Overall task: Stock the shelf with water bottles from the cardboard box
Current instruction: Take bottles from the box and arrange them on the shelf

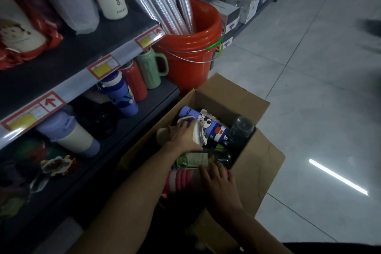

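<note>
The aisle is dim and bluish all round, with the grey tiled floor (pixel 309 68) the palest part and a thin white streak of glare (pixel 338 177) from a ceiling light lying across it on the right. Under the dark metal shelf boards (pixel 68 55) everything sinks into deep shadow, and the inside of the open brown cardboard box (pixel 257 163) is murky too. The wide lens bows the shelf edges, the corners darken, and the red and white packet (pixel 22 33) at far left and a dark shape (pixel 371 28) at the right edge are smeared by blur.
</note>
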### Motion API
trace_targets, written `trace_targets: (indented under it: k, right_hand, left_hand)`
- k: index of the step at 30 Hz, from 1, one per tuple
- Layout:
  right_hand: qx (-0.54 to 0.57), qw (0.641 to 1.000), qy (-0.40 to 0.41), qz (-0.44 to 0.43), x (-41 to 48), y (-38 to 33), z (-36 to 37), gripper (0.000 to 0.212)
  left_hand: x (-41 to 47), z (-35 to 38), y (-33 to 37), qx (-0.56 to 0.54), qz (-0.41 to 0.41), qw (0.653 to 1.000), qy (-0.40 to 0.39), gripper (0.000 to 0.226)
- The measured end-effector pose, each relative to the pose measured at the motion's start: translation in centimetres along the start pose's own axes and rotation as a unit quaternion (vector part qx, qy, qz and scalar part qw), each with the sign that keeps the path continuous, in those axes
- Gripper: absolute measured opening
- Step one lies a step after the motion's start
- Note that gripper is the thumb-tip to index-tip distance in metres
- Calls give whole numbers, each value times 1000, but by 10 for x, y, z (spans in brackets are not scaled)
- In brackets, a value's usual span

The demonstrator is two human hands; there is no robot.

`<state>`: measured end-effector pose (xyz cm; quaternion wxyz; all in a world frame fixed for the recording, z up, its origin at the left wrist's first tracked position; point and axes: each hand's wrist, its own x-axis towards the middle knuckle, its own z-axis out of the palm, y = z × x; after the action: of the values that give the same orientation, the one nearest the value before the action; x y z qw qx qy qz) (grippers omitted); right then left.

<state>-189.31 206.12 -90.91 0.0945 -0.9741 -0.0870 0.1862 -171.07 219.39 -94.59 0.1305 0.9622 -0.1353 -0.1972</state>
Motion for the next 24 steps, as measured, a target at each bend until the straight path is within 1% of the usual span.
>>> trace_targets:
  k: [1,4,6,7,8,10,12,14,16,17,19,20,21,22,23,24]
  right_hand:
    - [-5,1000,-5,1,1,0,-3,89]
    - [-4,1000,-19,11,8,-2,-6,85]
    - [-21,1000,-10,18,13,-3,-7,81]
    - [-32,999,-8,23,15,-4,-8,80]
    - [-39,999,-10,28,16,-5,-9,78]
    - [-52,998,-14,34,18,-6,-9,76]
    - [-53,998,-19,42,19,-12,-14,79]
    - [-34,998,-4,56,19,-26,-25,89]
    - [20,997,19,66,19,-47,-42,97]
    - [61,995,40,69,18,-60,-52,98]
    - [155,984,73,58,18,-86,-74,93]
    - [211,973,83,45,18,-99,-87,85]
    - [280,955,91,28,17,-110,-98,74]
    - [357,930,87,15,16,-121,-109,63]
    - [431,900,71,7,15,-132,-118,57]
    - [496,867,42,4,15,-142,-125,57]
  left_hand:
    - [-2,-2,6,3,-5,1000,12,105]
    - [-3,-7,8,-1,20,999,33,86]
    - [-14,-14,0,-54,28,996,62,80]
    - [-21,-19,-3,-84,32,992,90,81]
    - [-27,-22,-10,-119,43,984,125,83]
    - [-42,-32,-19,-203,62,961,176,79]
    - [-64,-47,-26,-308,43,929,200,77]
    - [-90,-68,-32,-384,2,899,213,68]
    - [-116,-87,-42,-436,-31,867,240,60]
    - [-131,-98,-48,-468,-39,846,253,63]
    - [-165,-120,-63,-528,-42,800,281,74]
    - [-184,-130,-69,-555,-39,781,283,73]
    - [-202,-139,-76,-578,-36,768,273,66]
    - [-220,-147,-81,-600,-34,753,267,52]
    - [-237,-152,-87,-622,-41,736,264,38]
    - [-253,-158,-92,-646,-57,715,262,31]
